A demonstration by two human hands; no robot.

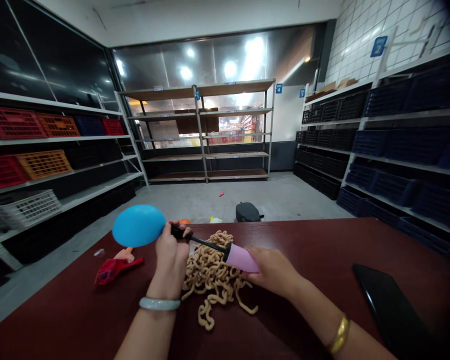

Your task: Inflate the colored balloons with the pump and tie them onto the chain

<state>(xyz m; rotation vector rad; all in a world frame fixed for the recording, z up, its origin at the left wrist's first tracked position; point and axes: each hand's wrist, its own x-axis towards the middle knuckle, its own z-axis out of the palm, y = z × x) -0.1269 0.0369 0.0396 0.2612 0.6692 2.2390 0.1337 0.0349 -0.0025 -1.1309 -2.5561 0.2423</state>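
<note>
A balloon pump (243, 258) with a pink barrel and a black rod lies slantwise between my hands, the rod drawn out of the barrel. My right hand (272, 270) is wrapped round the pink barrel. The pump's black end sits in the closed fingers of my left hand (172, 255). At that end is a blue inflated balloon (138, 226); its neck is hidden by my fingers. Below the pump a heap of beige, lumpy chain-like cord (209, 272) rests on the dark red table (285, 325). Left of my left hand lie a limp red balloon (114, 271) and a peach one (125, 254).
A black flat device (388, 300) lies at the table's right. Beyond the table, a dark grey bag (247, 212) and a small red item (221, 194) are on the floor. Shelves with crates (45, 165) line both sides; a rack (202, 130) stands at the back.
</note>
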